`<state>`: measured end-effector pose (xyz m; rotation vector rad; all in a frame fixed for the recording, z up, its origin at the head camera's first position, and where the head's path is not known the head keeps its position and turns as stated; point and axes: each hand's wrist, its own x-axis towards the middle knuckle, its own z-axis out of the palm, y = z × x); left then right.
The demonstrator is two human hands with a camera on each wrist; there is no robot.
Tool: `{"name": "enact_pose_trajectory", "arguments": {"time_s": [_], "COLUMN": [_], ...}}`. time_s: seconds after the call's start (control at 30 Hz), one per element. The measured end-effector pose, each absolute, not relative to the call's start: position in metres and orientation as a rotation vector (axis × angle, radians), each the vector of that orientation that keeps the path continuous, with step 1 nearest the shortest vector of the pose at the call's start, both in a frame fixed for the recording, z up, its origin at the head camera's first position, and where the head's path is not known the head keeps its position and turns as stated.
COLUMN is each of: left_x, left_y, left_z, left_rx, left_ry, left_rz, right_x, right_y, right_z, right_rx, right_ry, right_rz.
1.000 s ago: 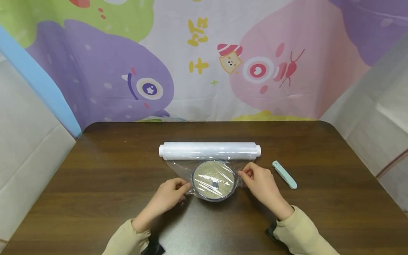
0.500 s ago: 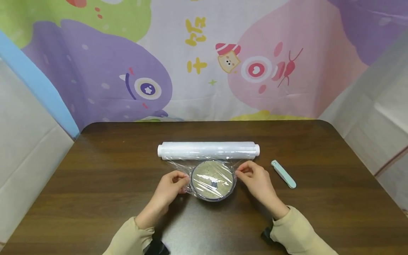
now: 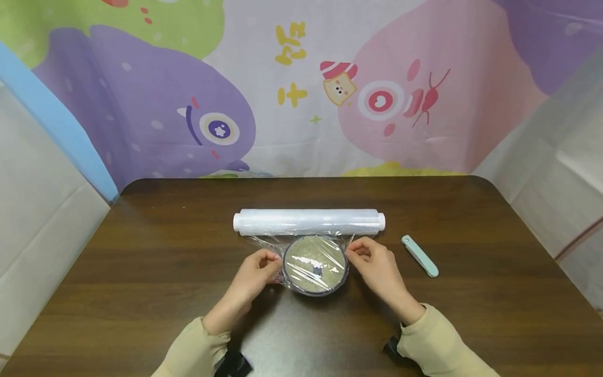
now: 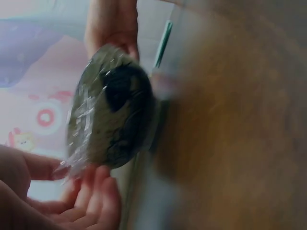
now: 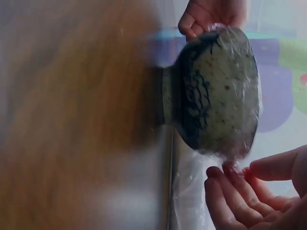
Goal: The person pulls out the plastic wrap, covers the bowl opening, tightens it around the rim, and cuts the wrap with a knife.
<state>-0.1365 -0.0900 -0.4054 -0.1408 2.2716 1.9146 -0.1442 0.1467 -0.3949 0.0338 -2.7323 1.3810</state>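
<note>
A round speckled bowl (image 3: 314, 264) stands on the brown table (image 3: 141, 251), covered by clear cling film (image 3: 330, 242) that still runs back to its roll (image 3: 308, 222) just behind. My left hand (image 3: 272, 263) pinches the film's edge at the bowl's left rim. At the right rim, my right hand (image 3: 354, 253) pinches the film as well. In the left wrist view the bowl (image 4: 112, 108) lies sideways above my left fingers (image 4: 91, 191). The right wrist view has the film-covered bowl (image 5: 216, 91) with my right fingers (image 5: 230, 191) at the film below it.
A slim teal tool (image 3: 420, 256) lies on the table to the right of my right hand. A colourful cartoon cloth (image 3: 301, 89) hangs behind the table's far edge. White sheets (image 3: 42, 220) flank both sides.
Both hands have drawn inward from the film's outer corners to the bowl's rim, gathering the film against its sides. Roll and teal tool have not moved.
</note>
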Motion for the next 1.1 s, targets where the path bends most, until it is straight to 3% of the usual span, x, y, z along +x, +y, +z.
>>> {"name": "enact_pose_trajectory", "arguments": {"time_s": [0.1,0.37,0.93,1.1], "left_x": [-0.136,-0.125,-0.129,-0.133], "left_y": [-0.098,-0.114,-0.104,-0.111], "left_z": [-0.396,-0.369,-0.393,-0.390], "left_rx": [-0.081,0.274,0.609,0.551], "left_ry": [2.296,2.892,2.810,2.768], "left_rz": [1.802,0.841,1.102,1.072], "right_x": [-0.144,-0.134,-0.128,-0.133], "right_y": [0.152,0.168,0.151,0.157], "right_z": [-0.389,-0.366,-0.382,-0.379], "right_rx": [0.062,0.203,0.421,0.399], "right_ry": [-2.747,-2.903,-2.998,-3.000], "right_rz": [1.369,1.047,0.964,0.932]}}
